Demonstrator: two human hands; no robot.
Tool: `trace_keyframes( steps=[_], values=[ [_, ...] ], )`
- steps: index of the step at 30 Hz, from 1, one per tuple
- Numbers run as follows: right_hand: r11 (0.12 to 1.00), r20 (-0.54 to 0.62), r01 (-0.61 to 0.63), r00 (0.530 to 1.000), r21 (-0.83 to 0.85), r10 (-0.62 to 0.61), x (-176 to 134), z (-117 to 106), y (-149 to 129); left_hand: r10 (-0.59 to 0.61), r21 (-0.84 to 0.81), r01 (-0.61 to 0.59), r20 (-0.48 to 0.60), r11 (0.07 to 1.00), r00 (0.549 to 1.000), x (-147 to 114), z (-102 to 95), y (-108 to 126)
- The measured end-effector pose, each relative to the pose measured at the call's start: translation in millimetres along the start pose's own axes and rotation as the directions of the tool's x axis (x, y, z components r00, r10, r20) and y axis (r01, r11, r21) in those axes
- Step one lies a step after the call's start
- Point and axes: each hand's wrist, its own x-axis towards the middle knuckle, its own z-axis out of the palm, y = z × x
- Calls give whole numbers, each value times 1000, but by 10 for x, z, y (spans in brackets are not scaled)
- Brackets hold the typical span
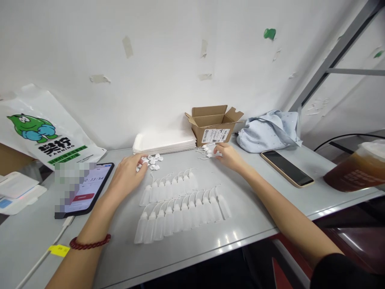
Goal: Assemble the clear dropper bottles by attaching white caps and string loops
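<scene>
My left hand [128, 174] is at a small pile of white caps [155, 162], its thumb and fingers curled around a cap at the pile's left side. Near the cardboard box, my right hand [228, 156] has its fingers bent on a small white plastic bottle [210, 151] in a little group; the fingertips are partly hidden. Between my arms lie two rows of translucent squeeze bottles, a back row [171, 188] and a longer front row [177, 216]. Thin curved strings or tubes stick out from their tops.
Behind stand an open cardboard box [212, 134] and a stack of white envelopes or sheets [165, 142]. To the right are a light blue cloth bag [267, 132], a phone [287, 168] and a drink cup [357, 168]. On the left, a lit phone [90, 188] with a cable lies before a white printed bag [48, 132].
</scene>
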Motion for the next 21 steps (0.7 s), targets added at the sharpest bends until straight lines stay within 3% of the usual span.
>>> trace_keyframes(
  steps=[5, 8, 12, 16, 21],
  values=[
    [999, -25, 0, 1000, 39, 1, 5, -51, -87, -120, -195, 113, -22, 974, 993, -18, -45, 104],
    [983, -44, 35, 999, 178, -27, -35, -123, -281, -188, -426, 199, 68, 883, 980, -53, -63, 206],
    [916, 118, 51, 987, 397, -106, -158, -179, -640, -215, -558, 285, 189, 779, 958, -104, -49, 366],
    [936, 246, 40, 960, 351, -133, -253, -133, -891, -216, -598, 335, 264, 728, 940, -136, 23, 465],
    [963, 296, 30, 949, 269, -113, -244, -27, -941, -224, -633, 374, 307, 678, 925, -169, 105, 532]
  ],
)
